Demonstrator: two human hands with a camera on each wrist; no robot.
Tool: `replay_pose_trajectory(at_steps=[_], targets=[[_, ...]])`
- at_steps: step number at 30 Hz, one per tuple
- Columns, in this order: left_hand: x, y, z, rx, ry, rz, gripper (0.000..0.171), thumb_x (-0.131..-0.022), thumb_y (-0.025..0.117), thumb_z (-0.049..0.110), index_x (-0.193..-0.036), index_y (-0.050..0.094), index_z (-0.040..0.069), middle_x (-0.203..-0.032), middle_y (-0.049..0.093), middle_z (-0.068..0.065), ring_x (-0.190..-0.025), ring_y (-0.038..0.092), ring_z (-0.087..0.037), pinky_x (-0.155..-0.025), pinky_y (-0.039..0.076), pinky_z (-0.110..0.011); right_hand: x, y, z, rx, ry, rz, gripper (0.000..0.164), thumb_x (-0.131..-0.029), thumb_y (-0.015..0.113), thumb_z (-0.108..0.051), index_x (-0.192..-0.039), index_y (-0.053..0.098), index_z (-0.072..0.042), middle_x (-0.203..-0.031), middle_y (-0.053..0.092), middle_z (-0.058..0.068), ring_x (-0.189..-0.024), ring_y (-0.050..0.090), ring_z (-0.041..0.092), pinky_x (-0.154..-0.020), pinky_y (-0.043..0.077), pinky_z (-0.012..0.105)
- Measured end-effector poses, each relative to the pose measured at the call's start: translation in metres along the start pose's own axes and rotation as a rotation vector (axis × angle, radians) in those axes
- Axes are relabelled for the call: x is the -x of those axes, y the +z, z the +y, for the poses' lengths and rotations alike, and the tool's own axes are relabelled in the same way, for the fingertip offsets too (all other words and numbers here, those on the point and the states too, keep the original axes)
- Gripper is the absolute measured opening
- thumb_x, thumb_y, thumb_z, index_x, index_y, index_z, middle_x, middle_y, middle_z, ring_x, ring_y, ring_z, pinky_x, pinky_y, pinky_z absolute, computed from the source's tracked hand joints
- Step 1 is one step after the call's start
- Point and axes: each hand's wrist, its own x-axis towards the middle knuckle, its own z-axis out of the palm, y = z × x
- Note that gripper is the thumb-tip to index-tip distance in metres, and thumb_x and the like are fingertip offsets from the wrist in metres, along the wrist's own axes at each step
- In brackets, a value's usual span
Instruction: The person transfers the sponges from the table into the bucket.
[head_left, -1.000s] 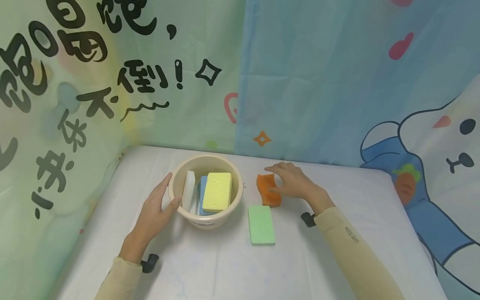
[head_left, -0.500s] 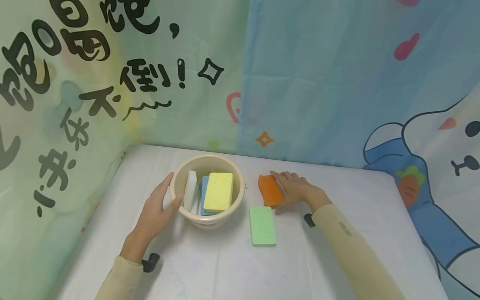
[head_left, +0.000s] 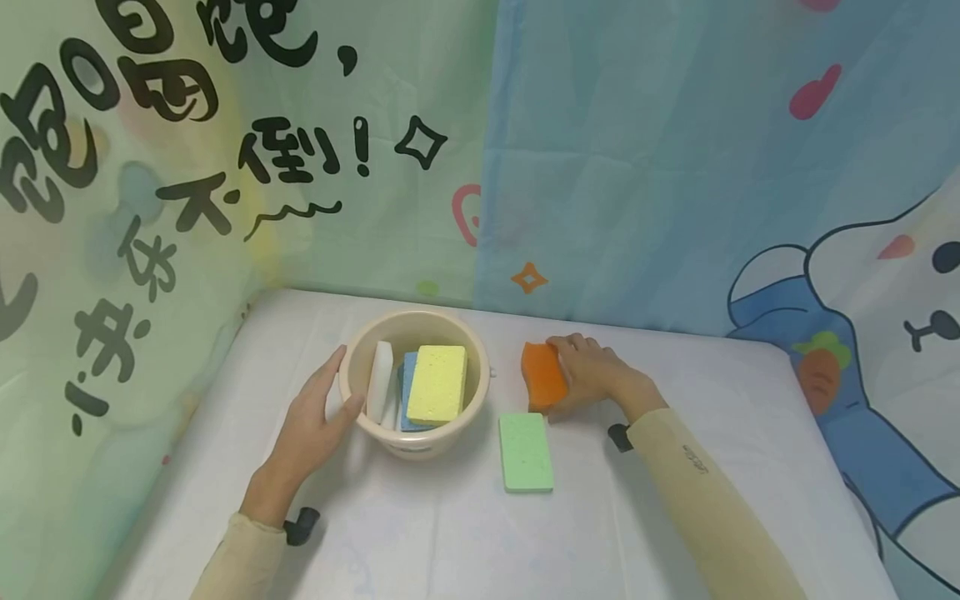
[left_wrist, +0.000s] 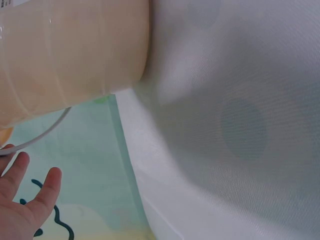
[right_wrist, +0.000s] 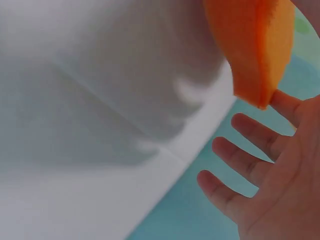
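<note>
My right hand (head_left: pixel 588 371) pinches an orange sponge (head_left: pixel 543 375) by its ends between thumb and index finger. In the right wrist view that sponge (right_wrist: pixel 250 45) is at the top, seemingly just off the table, and the other fingers are spread and apart from it. My left hand (head_left: pixel 313 425) rests against the left side of a cream bucket (head_left: pixel 420 450), fingers fairly straight and thumb at the rim. A yellow sponge (head_left: pixel 437 383), a blue sponge (head_left: pixel 407 383) and a white sponge (head_left: pixel 379 379) are inside the bucket. A light green sponge (head_left: pixel 526 452) lies flat on the table nearby.
White cloth covers the table (head_left: pixel 450 542). A printed curtain (head_left: pixel 637 167) hangs along its back and left sides. The bucket's thin handle (left_wrist: pixel 45 132) shows beside my left fingers in the left wrist view.
My right hand has closed on the orange sponge, which has shifted slightly right and appears to have tilted or risen. The left hand and bucket have hardly moved.
</note>
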Motion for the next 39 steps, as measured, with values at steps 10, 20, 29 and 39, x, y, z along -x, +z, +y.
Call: replay_pose_trajectory(at_steps=[10, 20, 29, 39], targets=[[0.0, 0.0, 0.0, 0.007, 0.014, 0.003, 0.07, -0.099, 0.059, 0.029, -0.159, 0.027, 0.011, -0.159, 0.035, -0.011, -0.145, 0.032, -0.033, -0.116, 0.027, -0.055, 0.019, -0.038, -0.024, 0.032, -0.072, 0.105, 0.117, -0.068, 0.079, -0.07, -0.15, 0.035, 0.0, -0.145, 0.043, 0.021, -0.129, 0.041, 0.041, -0.107, 0.035, 0.063], [0.0, -0.001, 0.0, 0.015, 0.017, 0.003, 0.07, -0.1, 0.057, 0.034, -0.159, 0.027, 0.011, -0.159, 0.035, -0.011, -0.145, 0.032, -0.033, -0.116, 0.027, -0.056, 0.041, -0.089, -0.08, 0.102, -0.278, 0.255, 0.116, -0.068, 0.083, -0.061, -0.149, 0.034, 0.005, -0.152, 0.035, 0.024, -0.139, 0.033, 0.042, -0.112, 0.032, 0.058], [0.0, -0.001, -0.001, 0.011, 0.028, 0.003, 0.07, -0.101, 0.057, 0.036, -0.159, 0.027, 0.01, -0.158, 0.035, -0.012, -0.144, 0.033, -0.034, -0.116, 0.028, -0.056, 0.032, -0.103, -0.124, 0.254, -0.37, 0.277, 0.116, -0.068, 0.074, -0.074, -0.146, 0.04, 0.005, -0.14, 0.047, 0.018, -0.128, 0.045, 0.036, -0.106, 0.042, 0.052], [-0.001, -0.001, 0.0, 0.004, 0.038, 0.009, 0.07, -0.101, 0.057, 0.037, -0.158, 0.028, 0.009, -0.158, 0.036, -0.014, -0.143, 0.034, -0.035, -0.115, 0.028, -0.057, 0.011, -0.096, -0.182, 0.366, -0.345, 0.146, 0.115, -0.07, 0.067, -0.079, -0.149, 0.038, -0.001, -0.142, 0.046, 0.013, -0.129, 0.041, 0.033, -0.106, 0.039, 0.049]])
